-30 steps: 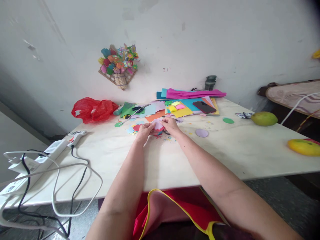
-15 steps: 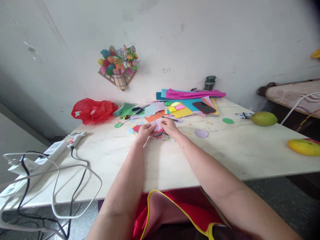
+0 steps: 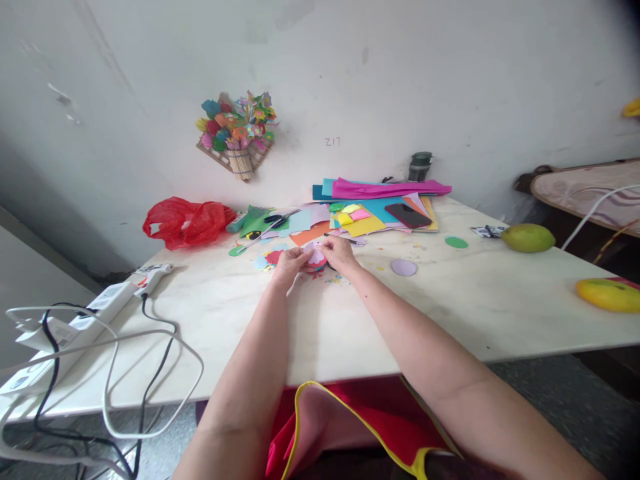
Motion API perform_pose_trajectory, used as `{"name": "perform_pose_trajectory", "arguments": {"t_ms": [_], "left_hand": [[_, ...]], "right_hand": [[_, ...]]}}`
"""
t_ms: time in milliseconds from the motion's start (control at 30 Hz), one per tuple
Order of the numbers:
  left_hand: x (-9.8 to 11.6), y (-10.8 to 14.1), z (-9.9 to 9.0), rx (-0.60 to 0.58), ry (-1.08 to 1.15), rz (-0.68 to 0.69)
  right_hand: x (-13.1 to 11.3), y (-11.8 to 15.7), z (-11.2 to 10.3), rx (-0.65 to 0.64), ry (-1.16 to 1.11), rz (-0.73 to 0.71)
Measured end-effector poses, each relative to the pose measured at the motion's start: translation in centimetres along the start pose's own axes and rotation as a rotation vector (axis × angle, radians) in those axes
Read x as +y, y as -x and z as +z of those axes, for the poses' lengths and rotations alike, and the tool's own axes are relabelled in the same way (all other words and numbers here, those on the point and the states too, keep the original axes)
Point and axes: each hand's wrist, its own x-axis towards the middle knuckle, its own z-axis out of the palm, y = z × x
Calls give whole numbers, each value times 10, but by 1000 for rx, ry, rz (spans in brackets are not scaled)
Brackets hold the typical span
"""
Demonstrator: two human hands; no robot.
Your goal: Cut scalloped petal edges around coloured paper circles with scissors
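Observation:
Between my two hands is a pale purple paper flower (image 3: 315, 256) with a scalloped edge. My left hand (image 3: 293, 264) pinches its left side between thumb and fingers. On the other side, my right hand (image 3: 337, 253) has its fingertips closed at the flower's upper right edge. Red and other coloured cut-outs lie just under and around the flower; a red paper flower (image 3: 275, 257) shows left of my left hand. Small paper scraps (image 3: 336, 280) are scattered below my right hand. A dark, thin pen-like thing (image 3: 345, 238) lies behind it.
Scissors (image 3: 275, 219), coloured sheets (image 3: 367, 225) and a phone (image 3: 409, 215) lie at the back. A red plastic bag (image 3: 185, 222) and a power strip (image 3: 75, 340) with cables are on the left. Right are a purple disc (image 3: 403, 267), green disc (image 3: 457, 242) and two mangoes (image 3: 528, 237).
The pale purple flower has shifted very slightly between my fingers. Both hands stay in nearly the same place, and the other things on the table have not moved.

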Motion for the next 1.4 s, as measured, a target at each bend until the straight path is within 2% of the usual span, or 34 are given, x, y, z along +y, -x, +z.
{"name": "perform_pose_trajectory", "arguments": {"t_ms": [900,1400], "left_hand": [[4,3,2,11,10,-12],[2,-1,0,83,15,38]], "right_hand": [[-1,0,1,-9,-10,-37],[9,1,6,-3,-110,42]]}}
